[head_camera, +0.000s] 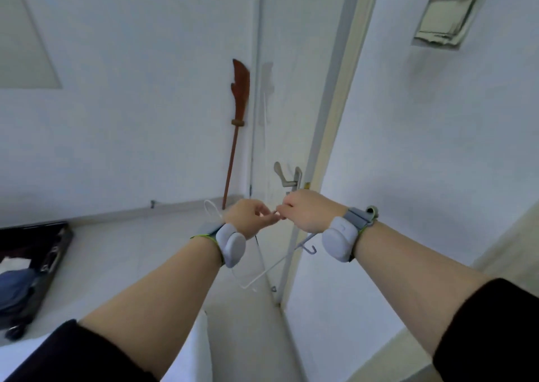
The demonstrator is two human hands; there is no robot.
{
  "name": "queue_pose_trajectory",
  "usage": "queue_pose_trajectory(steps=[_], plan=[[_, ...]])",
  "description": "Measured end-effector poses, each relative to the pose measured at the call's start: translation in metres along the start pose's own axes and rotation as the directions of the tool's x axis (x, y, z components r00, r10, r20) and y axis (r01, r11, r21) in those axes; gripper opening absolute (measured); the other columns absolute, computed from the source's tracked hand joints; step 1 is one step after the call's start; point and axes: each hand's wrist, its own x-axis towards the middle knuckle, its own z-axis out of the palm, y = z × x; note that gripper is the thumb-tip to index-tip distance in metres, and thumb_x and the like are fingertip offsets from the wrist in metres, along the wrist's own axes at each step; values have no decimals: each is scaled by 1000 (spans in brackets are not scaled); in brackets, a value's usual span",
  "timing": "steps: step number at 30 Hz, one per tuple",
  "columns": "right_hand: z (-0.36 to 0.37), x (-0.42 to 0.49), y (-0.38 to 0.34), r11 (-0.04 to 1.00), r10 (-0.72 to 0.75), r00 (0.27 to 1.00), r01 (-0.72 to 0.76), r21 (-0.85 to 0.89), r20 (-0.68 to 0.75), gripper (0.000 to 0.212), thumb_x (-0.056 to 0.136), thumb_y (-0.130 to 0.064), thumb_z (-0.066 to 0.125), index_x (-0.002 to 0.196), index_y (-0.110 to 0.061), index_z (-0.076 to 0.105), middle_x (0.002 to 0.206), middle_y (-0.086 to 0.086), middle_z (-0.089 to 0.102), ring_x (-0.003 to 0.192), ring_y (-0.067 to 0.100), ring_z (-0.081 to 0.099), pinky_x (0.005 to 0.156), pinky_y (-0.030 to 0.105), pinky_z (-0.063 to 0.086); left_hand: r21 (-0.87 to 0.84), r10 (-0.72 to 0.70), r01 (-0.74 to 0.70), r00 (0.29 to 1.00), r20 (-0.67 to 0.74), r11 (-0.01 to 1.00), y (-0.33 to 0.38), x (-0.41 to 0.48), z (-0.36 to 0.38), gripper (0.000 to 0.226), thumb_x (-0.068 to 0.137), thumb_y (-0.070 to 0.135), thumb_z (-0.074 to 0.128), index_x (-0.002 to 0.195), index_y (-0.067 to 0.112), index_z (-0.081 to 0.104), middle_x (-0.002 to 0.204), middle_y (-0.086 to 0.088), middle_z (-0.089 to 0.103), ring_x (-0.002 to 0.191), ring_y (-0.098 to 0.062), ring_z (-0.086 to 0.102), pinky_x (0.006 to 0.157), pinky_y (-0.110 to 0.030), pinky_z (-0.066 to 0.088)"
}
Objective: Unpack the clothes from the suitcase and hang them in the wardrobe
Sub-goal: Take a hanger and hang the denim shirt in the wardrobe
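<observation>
Both hands raised just before the door handle [287, 177]. Left hand [250, 217] and right hand [306, 211] each pinch a white wire hanger [268, 274], likely separating tangled ones. Suitcase [38, 268] lies open, well left of the handle, clothes still inside.

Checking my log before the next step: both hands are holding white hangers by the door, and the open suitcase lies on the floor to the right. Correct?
One thing is off. In the head view the open suitcase lies on the floor to the left, not the right. The rest holds: the left hand and right hand are holding white hangers by the door.
</observation>
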Motion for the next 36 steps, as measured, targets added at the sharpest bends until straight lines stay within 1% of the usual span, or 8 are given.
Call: queue_pose_trajectory(steps=[5,9,12,15,19,24,30,36], plan=[[-3,76,-34,995,-88,996,90,52,-33,41,101,-26,36,93,5,61,66,7,45,60,19,41,50,30,25,-223,-178,153,979,-98,963,-50,40,-39,26,84,42,65,91,17,60,75,3,56,75,-15,52,71,-25,41],[1,138,-48,983,-172,984,174,51,-43,39,100,-23,37,70,-2,49,62,5,40,60,20,39,54,35,19,-457,-364,288,927,-85,841,-88,73,-61,26,88,20,60,113,12,61,95,-6,59,87,-20,54,82,-31,46],[4,174,-54,973,-226,974,227,51,-35,41,100,-24,38,61,-12,37,62,4,39,60,19,38,57,32,25,-728,-533,329,844,-59,601,-99,90,-74,17,91,6,51,104,10,61,84,-6,57,79,-18,51,73,-29,45],[0,218,-58,946,-310,951,310,92,-12,38,101,-28,36,72,-6,47,69,5,44,67,21,42,63,31,29,-922,-674,235,738,-37,307,-116,116,-95,15,96,6,44,86,9,54,76,-5,56,68,-15,50,63,-24,43],[-16,285,-61,888,-454,890,447,107,47,37,101,-30,35,90,-1,55,78,6,50,71,21,45,60,30,30,-989,-788,78,614,-52,125,-142,155,-131,30,98,5,40,70,3,50,63,-5,56,61,-13,50,48,-17,43],[-22,346,-78,838,-546,825,536,104,147,26,101,-26,34,89,-10,50,70,0,46,55,9,39,52,20,30,-995,-829,-57,551,-99,81,-178,177,-170,33,98,7,43,65,8,48,33,4,50,29,-4,50,35,-12,38],[-3,435,-130,810,-563,748,585,53,352,26,101,-24,32,94,-11,54,66,-2,49,64,24,57,56,25,41,-988,-886,-130,443,-138,88,-236,194,-208,24,99,9,43,76,12,49,66,-2,56,46,-7,58,43,-14,43],[20,516,-202,690,-643,668,718,-95,375,34,101,-29,34,96,-5,57,81,8,55,65,20,48,62,28,37,-982,-864,-158,475,-164,100,-291,230,-251,18,96,4,48,82,14,48,62,-5,62,39,-9,58,47,-18,48]])
